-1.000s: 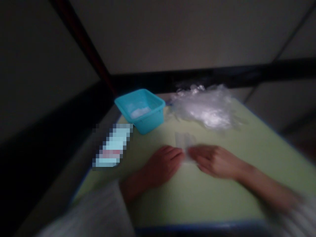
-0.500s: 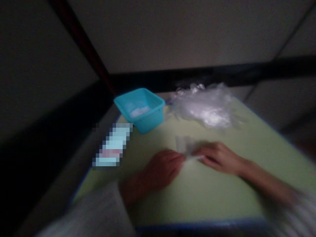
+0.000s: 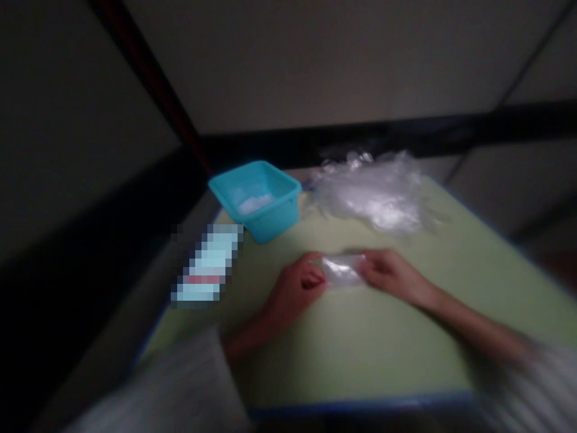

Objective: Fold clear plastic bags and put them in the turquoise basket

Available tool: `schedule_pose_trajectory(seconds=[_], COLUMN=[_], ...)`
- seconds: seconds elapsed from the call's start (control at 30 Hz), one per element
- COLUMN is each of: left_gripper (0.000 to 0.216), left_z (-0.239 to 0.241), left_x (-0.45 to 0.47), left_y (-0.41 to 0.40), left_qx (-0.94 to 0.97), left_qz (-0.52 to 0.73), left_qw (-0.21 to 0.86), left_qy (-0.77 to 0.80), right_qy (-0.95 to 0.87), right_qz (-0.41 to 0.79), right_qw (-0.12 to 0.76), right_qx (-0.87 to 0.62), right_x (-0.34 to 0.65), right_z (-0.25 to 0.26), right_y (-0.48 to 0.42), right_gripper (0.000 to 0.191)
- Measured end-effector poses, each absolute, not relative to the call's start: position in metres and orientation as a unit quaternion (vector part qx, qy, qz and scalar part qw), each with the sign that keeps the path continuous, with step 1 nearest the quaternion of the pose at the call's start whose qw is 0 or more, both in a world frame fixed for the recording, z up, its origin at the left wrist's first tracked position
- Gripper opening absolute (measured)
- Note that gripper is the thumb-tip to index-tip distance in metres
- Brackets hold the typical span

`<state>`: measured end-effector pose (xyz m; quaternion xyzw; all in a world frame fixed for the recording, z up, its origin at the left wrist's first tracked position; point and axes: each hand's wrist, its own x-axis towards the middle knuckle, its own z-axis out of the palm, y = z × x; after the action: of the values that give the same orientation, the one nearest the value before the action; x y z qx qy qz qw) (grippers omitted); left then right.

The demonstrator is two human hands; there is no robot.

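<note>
A small clear plastic bag [image 3: 345, 272] is stretched flat between my two hands, just over the pale green tabletop. My left hand [image 3: 300, 285] pinches its left end, fingers curled. At the other end, the fingertips of my right hand [image 3: 385, 272] are closed on the right edge. The bag catches a bright glare; whether anything lies inside it I cannot tell. Beyond my right hand sits a loose heap of clear plastic bags [image 3: 374, 192].
A turquoise plastic basket [image 3: 274, 222] stands at the far left of the table [image 3: 360, 355], with some whitish material [image 3: 256, 204] at its bottom. In front of it lies a pixelated, light-coloured rectangular object [image 3: 210, 264]. Dark walls border the table's back and left.
My hands have moved apart and slightly away from me. The plastic, bunched and blurred between my fingers before, is now spread out flat. Basket and heap are unmoved.
</note>
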<state>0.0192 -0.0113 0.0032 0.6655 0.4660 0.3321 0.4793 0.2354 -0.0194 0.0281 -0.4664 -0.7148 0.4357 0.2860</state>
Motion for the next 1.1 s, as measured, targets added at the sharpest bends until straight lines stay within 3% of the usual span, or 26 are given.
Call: schedule_pose_trajectory(seconds=[0.17, 0.3, 0.5, 0.63, 0.8, 1.1], left_gripper=[0.068, 0.077, 0.081, 0.077, 0.074, 0.067], left_z=[0.0, -0.001, 0.003, 0.003, 0.003, 0.008], left_x=[0.019, 0.02, 0.021, 0.021, 0.021, 0.022], left_y=[-0.015, -0.016, -0.014, -0.013, -0.011, -0.007], left_qx=[0.665, 0.672, 0.673, 0.674, 0.672, 0.648], left_qz=[0.344, 0.345, 0.33, 0.328, 0.32, 0.312], left_qw=[0.475, 0.459, 0.46, 0.467, 0.471, 0.496], left_qy=[0.463, 0.467, 0.475, 0.469, 0.474, 0.486], right_qy=[-0.686, -0.673, -0.765, -0.885, -0.937, -0.934], right_qz=[0.46, 0.431, 0.141, 0.037, 0.018, 0.035], right_qw=[0.314, 0.349, 0.394, 0.282, 0.154, 0.131], right_qx=[-0.467, -0.49, -0.489, -0.369, -0.312, -0.332], right_x=[0.232, 0.233, 0.237, 0.233, 0.231, 0.237], right_z=[0.021, 0.016, 0.031, 0.033, 0.016, 0.004], right_y=[-0.017, -0.015, -0.032, -0.044, -0.042, -0.04], right_gripper=[0.019, 0.03, 0.022, 0.035, 0.075, 0.085])
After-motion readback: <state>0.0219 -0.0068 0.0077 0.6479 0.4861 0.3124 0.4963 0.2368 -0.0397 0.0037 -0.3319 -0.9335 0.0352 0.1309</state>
